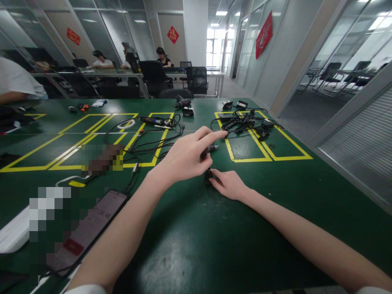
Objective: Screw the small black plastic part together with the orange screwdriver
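Observation:
My right hand (231,185) rests low over the green table, its thumb and fingers closed on a small black part (208,177). Just above that part is my left hand (188,157), index finger stretched out to the right. Its thumb and another finger come close together over the top of the black part; whatever they pinch is too small or hidden to name. Behind the left fingers shows a dark tool with a thin metal tip (213,148), partly covered, perhaps lying on the table. Tiny metal bits (205,205) lie nearer to me.
A phone (105,214) and cables are beside my left forearm. Yellow tape frames hold a black cable pile (241,122) at right and a pen-shaped black tool (156,121) at left. A power drill (182,101) lies at the far edge. Other people sit farther off.

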A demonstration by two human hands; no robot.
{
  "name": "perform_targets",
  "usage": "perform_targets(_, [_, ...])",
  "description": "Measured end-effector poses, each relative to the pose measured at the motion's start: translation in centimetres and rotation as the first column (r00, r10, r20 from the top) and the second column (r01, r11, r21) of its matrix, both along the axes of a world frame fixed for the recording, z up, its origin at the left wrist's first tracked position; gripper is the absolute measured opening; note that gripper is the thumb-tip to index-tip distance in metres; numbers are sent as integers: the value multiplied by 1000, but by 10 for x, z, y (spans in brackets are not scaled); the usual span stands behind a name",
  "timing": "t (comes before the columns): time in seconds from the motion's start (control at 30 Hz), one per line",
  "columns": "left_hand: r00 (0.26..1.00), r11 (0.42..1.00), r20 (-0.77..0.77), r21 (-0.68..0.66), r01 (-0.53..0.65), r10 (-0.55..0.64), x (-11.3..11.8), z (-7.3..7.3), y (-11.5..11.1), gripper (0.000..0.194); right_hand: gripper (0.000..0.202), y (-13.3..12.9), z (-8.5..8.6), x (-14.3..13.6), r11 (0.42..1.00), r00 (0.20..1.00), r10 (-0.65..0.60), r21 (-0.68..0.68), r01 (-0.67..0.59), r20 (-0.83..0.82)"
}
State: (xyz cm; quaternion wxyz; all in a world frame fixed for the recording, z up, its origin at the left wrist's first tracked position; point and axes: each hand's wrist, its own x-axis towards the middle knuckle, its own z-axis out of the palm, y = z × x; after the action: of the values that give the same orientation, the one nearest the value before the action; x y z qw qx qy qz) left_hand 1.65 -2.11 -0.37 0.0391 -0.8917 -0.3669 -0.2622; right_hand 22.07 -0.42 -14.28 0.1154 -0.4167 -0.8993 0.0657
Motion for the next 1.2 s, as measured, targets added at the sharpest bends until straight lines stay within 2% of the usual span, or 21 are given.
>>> perform_targets(0.1, [999, 999, -7, -3, -32, 32, 0, 1, 0, 57, 37, 0, 1, 0, 1000, 1000, -2, -2, 2, 0])
perform_targets(0.27, [1000, 1000, -12, 5, -14, 14, 0, 0, 0, 63, 37, 0, 2, 0, 1000, 1000, -2, -8, 2, 2])
perform_targets(0.4, [999, 999, -9, 6, -43, 43, -1, 0, 0, 58, 38, 0, 2, 0, 1000, 1000, -6, -9, 6, 1])
perform_targets(0.57, [1000, 1000, -23, -8, -9, 8, -1, 2, 0, 64, 37, 0, 1, 0, 1000, 1000, -8, -8, 8, 3])
perform_targets(0.73, [997, 998, -33, 13, -66, 66, -1, 2, 0, 54, 38, 0, 0, 0, 1000, 1000, -11, 0, 11, 0])
perform_targets(0.87, [999, 999, -33, 10, -38, 38, -1, 2, -1, 61, 37, 0, 0, 1, 1000, 1000, -4, -3, 4, -3])
perform_targets(1.0, [997, 998, -37, 6, -69, 69, -1, 3, -2, 57, 36, 0, 1, 0, 1000, 1000, -3, -4, 3, -5])
perform_targets(1.2, [998, 999, -43, -22, -40, 39, 0, 2, -2, 61, 34, 0, 1, 0, 1000, 1000, -2, -5, 2, -5])
